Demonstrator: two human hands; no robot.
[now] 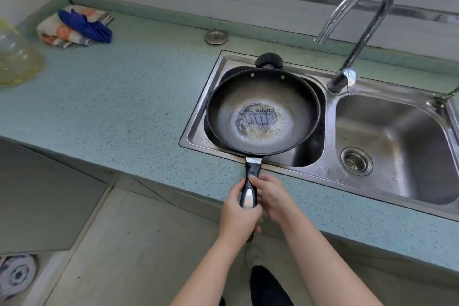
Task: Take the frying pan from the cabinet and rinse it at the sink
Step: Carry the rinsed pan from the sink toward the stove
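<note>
A black frying pan point(263, 109) with a worn, shiny centre is held level over the left basin of a steel double sink point(330, 169). Its long black and silver handle points toward me over the counter's front edge. My left hand point(238, 211) wraps the handle's near end. My right hand point(273, 196) grips the handle just ahead of it, fingers on top. A small black helper handle sticks out at the pan's far rim. The curved steel faucet point(357, 27) rises behind the divider, its spout aimed left of centre with no water running.
The right basin holds a drain strainer point(357, 161). On the speckled blue counter point(124, 97) lie a folded cloth with a blue rag point(77, 26), a round metal cap point(216, 37) and a plastic oil jug point(17, 59). A patterned plate point(16, 274) shows below left.
</note>
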